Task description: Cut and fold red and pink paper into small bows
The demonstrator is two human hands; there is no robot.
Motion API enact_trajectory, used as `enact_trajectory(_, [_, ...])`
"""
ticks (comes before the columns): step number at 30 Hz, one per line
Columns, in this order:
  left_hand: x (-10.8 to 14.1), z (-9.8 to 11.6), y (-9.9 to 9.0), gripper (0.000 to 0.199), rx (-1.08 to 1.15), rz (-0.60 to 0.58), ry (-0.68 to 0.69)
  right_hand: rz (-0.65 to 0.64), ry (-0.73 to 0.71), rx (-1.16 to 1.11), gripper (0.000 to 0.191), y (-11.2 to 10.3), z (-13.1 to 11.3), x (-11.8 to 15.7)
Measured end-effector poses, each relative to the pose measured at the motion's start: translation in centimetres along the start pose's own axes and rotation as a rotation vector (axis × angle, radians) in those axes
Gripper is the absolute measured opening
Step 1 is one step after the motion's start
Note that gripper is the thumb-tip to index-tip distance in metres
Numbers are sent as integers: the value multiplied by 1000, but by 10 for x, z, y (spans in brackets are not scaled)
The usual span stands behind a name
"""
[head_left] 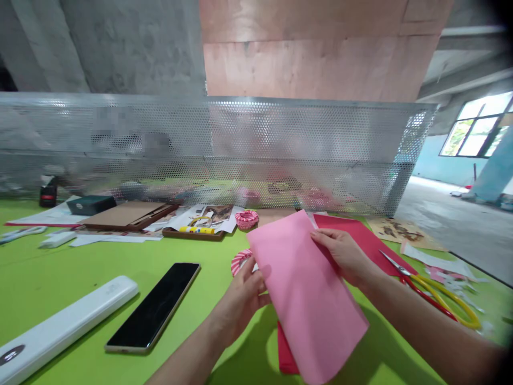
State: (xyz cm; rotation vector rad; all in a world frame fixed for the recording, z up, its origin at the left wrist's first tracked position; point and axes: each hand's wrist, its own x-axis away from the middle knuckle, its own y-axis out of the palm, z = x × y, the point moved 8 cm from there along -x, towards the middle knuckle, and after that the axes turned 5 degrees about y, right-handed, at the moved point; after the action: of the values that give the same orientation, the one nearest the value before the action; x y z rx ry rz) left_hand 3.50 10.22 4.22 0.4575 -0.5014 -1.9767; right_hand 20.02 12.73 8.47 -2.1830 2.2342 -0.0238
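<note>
Beside a striped paper rosette (pixel 241 261), the left hand (pixel 239 306) is grasping a pink paper sheet (pixel 305 294) by its edge, while the right hand (pixel 342 255) is pinching it above a red card sheet (pixel 363 240), near yellow-and-red-handled scissors (pixel 430 294).

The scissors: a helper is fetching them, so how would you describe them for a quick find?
On the green table, look right of the right hand, which holds a pink paper sheet, to the red paper sheet. The scissors lie with their blades on that red sheet. Their long looped handles, one red and one yellow, set them apart from the white paper scraps nearby.
</note>
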Motion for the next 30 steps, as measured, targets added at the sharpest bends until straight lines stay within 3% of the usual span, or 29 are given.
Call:
enact_trajectory(5, [3,-12,0,44,-81,110,-44,-11,24,-37,22,14,17,6])
enact_trajectory(11, [1,-3,-14,44,-121,192,-65,32,-3,80,23,2,25,5])
enact_trajectory(15, [3,-2,-12,46,-161,196,-74,52,21,130,26,-3,41,14])
enact_trajectory(18, [5,-10,-7,60,-164,186,-87,75,46,143,27,-12,46,28])
enact_trajectory(21, [9,-20,-2,78,-234,161,-128,101,88,151,28,-35,45,47])
enact_trajectory(24, [12,-23,12,83,-372,51,-136,143,155,198,28,-77,49,65])
enact_trajectory(27, [16,-15,33,63,-620,-53,-53,209,255,387,29,-127,70,79])
enact_trajectory(30, [21,-12,74,41,-972,-247,119,222,249,590,33,-157,92,83])
